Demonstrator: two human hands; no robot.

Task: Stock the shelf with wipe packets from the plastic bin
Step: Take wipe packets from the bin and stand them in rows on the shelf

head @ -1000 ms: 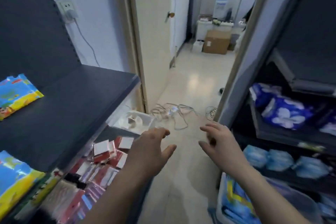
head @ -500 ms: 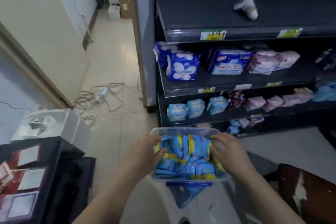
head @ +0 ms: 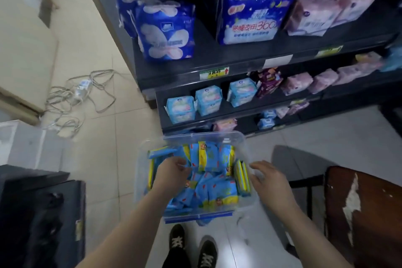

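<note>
The left hand (head: 174, 173) curls into glossy blue-yellow wipe packets (head: 208, 159), perhaps pinching one; the right hand (head: 269, 178) lies spread at 3 o'clock on the clear plastic bin (head: 204, 136).

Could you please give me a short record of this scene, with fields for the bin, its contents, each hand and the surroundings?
Bin: clear plastic bin, no lid on it, in front of the shelving
Contents: blue and yellow wipe packets, many, jumbled
Left hand: inside the bin, fingers curled onto the packets; grip unclear
Right hand: at the bin's right rim, fingers relaxed, holding nothing
Shelving: dark shelf carrying sanitary pad packs
Floor: tangled cable to the left
</note>
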